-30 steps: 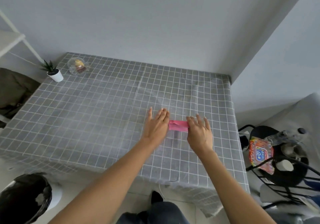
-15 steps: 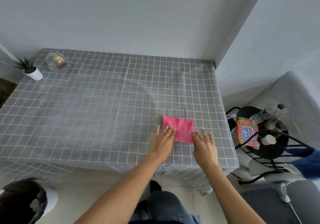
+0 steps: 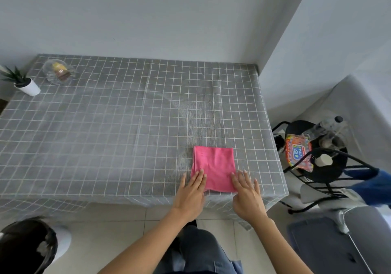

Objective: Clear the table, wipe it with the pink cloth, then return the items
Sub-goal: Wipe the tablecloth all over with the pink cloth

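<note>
I'm seeing grey grid-cloth table (image 3: 105, 129) sitting against white walls | pink cloth (image 3: 213, 167) lying folded at near right edge | left hand (image 3: 190, 193) and right hand (image 3: 247, 195) pressing flat, fingers straight, on its near corners | wipes pack (image 3: 297, 154) on black stool, right, reading "viva" | plant (image 3: 23, 83), glass dish (image 3: 58, 73) sitting far left

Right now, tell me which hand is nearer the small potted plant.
Left. The left hand presses the pink cloth's near-left corner, on the side toward the potted plant at the table's far-left corner. The right hand presses the cloth's near-right corner, farther away.
</note>
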{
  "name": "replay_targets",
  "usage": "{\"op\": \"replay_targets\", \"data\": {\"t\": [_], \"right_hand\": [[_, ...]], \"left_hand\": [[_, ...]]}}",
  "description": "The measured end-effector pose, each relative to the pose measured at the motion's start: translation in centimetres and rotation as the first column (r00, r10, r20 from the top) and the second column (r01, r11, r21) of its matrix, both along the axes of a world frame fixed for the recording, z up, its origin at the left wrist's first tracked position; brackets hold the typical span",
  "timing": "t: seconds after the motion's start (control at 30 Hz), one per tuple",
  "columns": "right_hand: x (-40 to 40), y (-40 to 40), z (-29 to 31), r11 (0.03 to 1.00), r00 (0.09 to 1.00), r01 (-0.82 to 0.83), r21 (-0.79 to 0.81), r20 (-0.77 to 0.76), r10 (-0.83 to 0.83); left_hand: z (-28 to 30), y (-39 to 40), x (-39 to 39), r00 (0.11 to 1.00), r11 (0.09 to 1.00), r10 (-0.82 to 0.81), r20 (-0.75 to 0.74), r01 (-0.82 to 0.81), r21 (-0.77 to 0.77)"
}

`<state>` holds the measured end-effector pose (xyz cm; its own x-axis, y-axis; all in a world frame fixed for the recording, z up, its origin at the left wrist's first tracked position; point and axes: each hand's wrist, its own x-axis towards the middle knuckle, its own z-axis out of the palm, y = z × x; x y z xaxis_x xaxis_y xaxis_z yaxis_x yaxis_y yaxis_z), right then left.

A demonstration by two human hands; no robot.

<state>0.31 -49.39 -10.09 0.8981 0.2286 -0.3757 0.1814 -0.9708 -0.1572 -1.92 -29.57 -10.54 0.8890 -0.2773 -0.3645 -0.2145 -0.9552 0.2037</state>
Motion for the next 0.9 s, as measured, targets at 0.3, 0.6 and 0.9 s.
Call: {"op": "replay_targets", "data": {"t": [0.3,0.6,0.9], "right_hand": [[4.5,2.8,0.4,0.972,0.985,0.109,0.207,0.106,-0.133],[7.2,3.2,-3.0,0.987,0.996,0.07,0.148,0.038,-0.076],[6.9,3.2,-3.6,0.985,0.992,0.095,0.147,0.071,-0.107]], "left_hand": [[1.1,0.1,4.2,0.986,0.992,0.091,0.139,-0.078,-0.098],[-1.2,-0.2,7.6,0.987,0.986,0.164,0.002,-0.164,0.026],[-2.4,1.1,6.9,0.995,0.994,0.103,-0.003,-0.103,0.023]]}}
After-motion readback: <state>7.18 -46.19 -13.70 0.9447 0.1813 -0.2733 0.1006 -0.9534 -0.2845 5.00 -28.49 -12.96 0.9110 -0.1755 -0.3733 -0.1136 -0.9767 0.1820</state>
